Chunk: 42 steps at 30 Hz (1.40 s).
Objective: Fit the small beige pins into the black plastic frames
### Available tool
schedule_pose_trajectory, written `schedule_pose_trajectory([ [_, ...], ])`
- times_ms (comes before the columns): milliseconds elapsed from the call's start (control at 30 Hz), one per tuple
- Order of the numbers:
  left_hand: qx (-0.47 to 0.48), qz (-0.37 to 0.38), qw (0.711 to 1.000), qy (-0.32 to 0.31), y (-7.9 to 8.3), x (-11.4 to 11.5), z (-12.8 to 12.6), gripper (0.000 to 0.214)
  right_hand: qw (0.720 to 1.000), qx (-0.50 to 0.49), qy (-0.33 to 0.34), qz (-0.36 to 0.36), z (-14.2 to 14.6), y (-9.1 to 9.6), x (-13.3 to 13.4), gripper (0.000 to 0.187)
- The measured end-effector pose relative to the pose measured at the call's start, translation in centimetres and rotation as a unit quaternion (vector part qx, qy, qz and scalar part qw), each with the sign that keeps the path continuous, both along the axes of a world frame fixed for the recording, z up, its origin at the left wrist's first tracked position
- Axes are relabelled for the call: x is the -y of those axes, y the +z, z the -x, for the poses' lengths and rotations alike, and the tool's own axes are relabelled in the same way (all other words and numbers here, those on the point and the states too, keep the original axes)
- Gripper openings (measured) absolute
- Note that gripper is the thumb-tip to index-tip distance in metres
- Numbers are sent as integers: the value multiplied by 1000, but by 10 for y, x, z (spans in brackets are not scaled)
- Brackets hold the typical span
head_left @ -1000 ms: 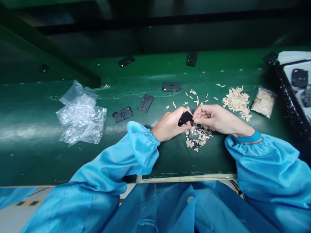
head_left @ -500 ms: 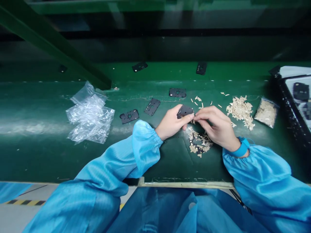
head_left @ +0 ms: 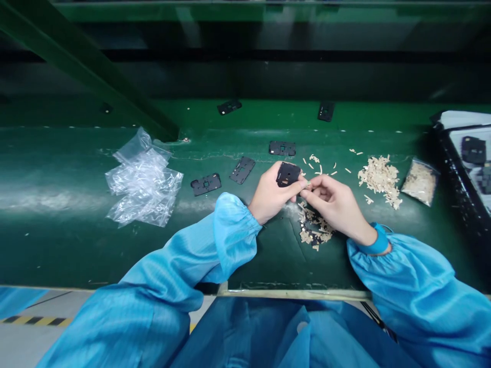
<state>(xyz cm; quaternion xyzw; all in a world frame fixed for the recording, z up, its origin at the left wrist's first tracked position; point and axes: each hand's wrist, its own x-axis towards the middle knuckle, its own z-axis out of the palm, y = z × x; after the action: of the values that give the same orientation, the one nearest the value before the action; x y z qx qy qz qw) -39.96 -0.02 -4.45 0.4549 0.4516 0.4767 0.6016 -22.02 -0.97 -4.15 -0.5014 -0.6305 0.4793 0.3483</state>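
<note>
Black perforated plate [head_left: 287, 174] clamped by left hand [head_left: 270, 193] above beige strip pile [head_left: 315, 230], held up for right hand [head_left: 333, 203], fingertips [head_left: 306, 192] together at its edge; anything pinched there too small to tell.

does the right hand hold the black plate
No, the black perforated plate is held by the left hand, and the right hand is beside it.

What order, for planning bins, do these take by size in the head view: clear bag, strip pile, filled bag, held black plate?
1. Clear plastic bag largest.
2. Loose pale strip pile and small filled bag look alike, so unranked.
3. Black plate in the left hand smallest, though nearness to the camera makes that unsure.
</note>
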Motion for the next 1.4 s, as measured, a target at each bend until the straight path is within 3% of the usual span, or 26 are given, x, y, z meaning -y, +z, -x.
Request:
schedule_pose_trajectory([
  [167,-28,-3,999,18,2,1,-3,27,997,-52,-44,24,5,4,0,28],
  [367,-63,-22,998,-2,5,1,-2,22,997,-54,-44,24,1,8,-2,24],
  [767,-144,-73,986,47,-9,12,-7,26,995,-68,-69,39,4,4,-2,21],
  [900,-164,-89,981,57,-7,12,-6,27,997,-46,-63,-2,3,3,-1,18],
  [1100,-184,-66,979,60,-11,8,-3,26,985,82,-45,-144,2,2,2,11],
  [1267,-156,-73,984,44,-9,7,-3,29,992,56,-40,-109,0,2,1,10],
  [1400,-134,-57,989,36,-8,5,-2,29,988,75,-38,-130,0,3,1,9],
])
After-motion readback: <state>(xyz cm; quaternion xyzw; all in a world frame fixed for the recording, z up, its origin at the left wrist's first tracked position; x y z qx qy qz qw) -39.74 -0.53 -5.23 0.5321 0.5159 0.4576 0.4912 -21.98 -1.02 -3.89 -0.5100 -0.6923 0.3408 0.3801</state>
